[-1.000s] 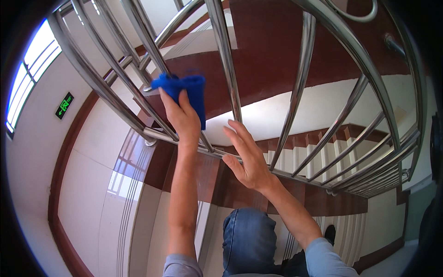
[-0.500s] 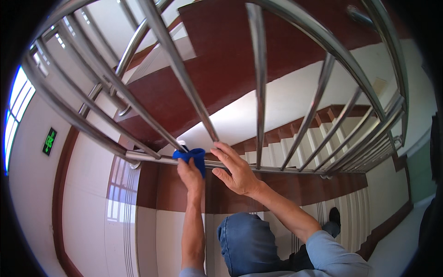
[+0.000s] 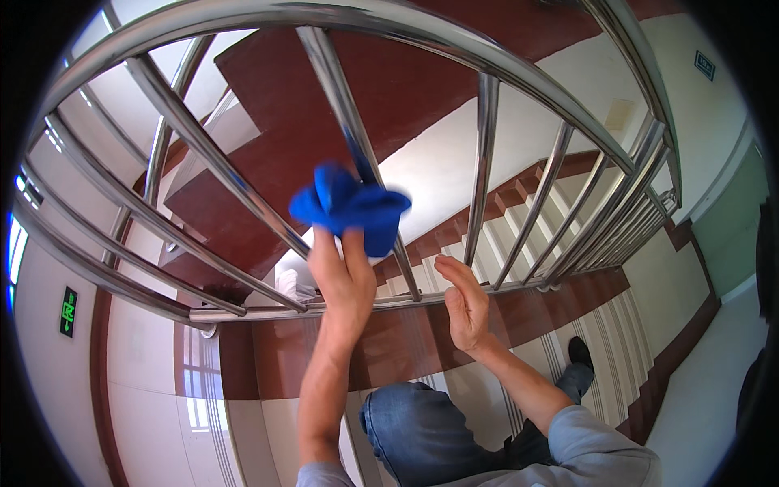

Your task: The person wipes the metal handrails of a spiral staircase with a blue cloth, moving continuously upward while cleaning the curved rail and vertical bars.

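A blue cloth [image 3: 350,204], slightly blurred, is gripped in the fingers of my left hand [image 3: 341,280]. It lies in front of a shiny metal baluster [image 3: 345,101] and hides part of that bar; whether it touches the metal I cannot tell. My right hand [image 3: 468,307] is held up beside the bars, fingers extended and together, thumb apart, with nothing in it. Just above my right hand is the lower end of another baluster [image 3: 484,174]. The curved metal handrail [image 3: 381,18] runs across the top, and the bottom rail [image 3: 268,312] passes behind my left forearm.
Cream stairs with dark red edging [image 3: 596,357] descend at the right, where a black shoe [image 3: 579,351] rests. Beyond the railing lies a lower flight [image 3: 531,219]. A white bundle [image 3: 294,286] shows behind the bars. A green exit sign [image 3: 69,312] hangs on the left wall.
My left hand has lifted the blue cloth from the bottom rail up along the bars. My right hand has come away from a baluster and moved right. The view has shifted.
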`<action>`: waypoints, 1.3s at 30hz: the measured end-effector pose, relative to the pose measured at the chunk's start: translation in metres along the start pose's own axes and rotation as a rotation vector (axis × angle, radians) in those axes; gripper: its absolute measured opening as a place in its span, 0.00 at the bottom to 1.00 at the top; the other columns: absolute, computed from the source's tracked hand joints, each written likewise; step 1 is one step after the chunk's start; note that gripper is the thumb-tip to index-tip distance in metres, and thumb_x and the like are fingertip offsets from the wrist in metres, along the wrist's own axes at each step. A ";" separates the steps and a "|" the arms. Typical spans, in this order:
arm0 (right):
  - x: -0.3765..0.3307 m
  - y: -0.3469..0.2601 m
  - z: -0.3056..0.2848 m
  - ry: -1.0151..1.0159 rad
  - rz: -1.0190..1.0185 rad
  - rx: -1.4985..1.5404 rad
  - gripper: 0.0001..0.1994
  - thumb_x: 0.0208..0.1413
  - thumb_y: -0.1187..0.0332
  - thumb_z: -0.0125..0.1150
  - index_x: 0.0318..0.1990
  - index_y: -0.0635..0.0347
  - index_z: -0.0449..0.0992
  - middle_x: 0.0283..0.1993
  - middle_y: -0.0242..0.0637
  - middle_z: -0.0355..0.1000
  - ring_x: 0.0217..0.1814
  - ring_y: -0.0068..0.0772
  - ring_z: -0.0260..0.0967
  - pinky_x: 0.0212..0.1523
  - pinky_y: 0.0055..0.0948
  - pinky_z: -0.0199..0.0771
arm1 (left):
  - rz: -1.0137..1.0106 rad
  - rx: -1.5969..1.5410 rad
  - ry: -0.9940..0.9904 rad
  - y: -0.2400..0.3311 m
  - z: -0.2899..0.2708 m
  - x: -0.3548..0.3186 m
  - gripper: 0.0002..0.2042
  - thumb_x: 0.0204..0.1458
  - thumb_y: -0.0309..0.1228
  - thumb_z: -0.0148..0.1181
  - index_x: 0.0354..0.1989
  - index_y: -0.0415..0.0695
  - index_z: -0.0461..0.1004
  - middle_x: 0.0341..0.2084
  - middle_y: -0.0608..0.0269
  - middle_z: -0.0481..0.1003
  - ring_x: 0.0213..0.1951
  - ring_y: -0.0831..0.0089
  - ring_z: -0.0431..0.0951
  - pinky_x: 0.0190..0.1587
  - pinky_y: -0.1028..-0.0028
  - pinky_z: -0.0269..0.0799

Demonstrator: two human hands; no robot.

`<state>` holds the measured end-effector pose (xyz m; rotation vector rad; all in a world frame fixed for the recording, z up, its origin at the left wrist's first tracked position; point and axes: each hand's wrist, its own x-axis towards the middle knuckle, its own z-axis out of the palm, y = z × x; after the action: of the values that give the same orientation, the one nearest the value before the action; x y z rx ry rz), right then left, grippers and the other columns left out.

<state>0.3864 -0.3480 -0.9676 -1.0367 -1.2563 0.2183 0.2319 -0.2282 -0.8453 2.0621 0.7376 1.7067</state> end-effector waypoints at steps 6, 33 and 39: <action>-0.009 0.000 -0.016 0.023 0.069 -0.016 0.21 0.80 0.62 0.51 0.66 0.71 0.78 0.69 0.53 0.77 0.72 0.48 0.75 0.72 0.40 0.72 | -0.016 -0.101 0.055 0.018 0.051 0.046 0.22 0.75 0.27 0.56 0.72 0.31 0.63 0.44 0.52 0.79 0.42 0.67 0.77 0.49 0.66 0.75; -0.077 0.041 0.004 -0.154 0.246 -0.306 0.10 0.69 0.72 0.68 0.53 0.66 0.86 0.54 0.46 0.78 0.54 0.46 0.81 0.51 0.38 0.84 | -0.527 0.076 -0.182 -0.094 0.065 -0.255 0.16 0.69 0.25 0.60 0.64 0.41 0.76 0.41 0.39 0.84 0.42 0.40 0.86 0.44 0.52 0.80; -0.027 -0.009 -0.019 -0.023 0.191 -0.168 0.13 0.72 0.73 0.67 0.60 0.68 0.82 0.56 0.46 0.78 0.48 0.35 0.82 0.50 0.32 0.86 | -0.261 -0.100 -0.228 -0.040 0.061 -0.158 0.09 0.67 0.24 0.65 0.53 0.38 0.79 0.34 0.44 0.84 0.35 0.45 0.87 0.38 0.58 0.80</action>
<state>0.3892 -0.3804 -0.9785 -1.3042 -1.2119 0.2751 0.2642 -0.2887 -1.0054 1.9534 0.7906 1.3154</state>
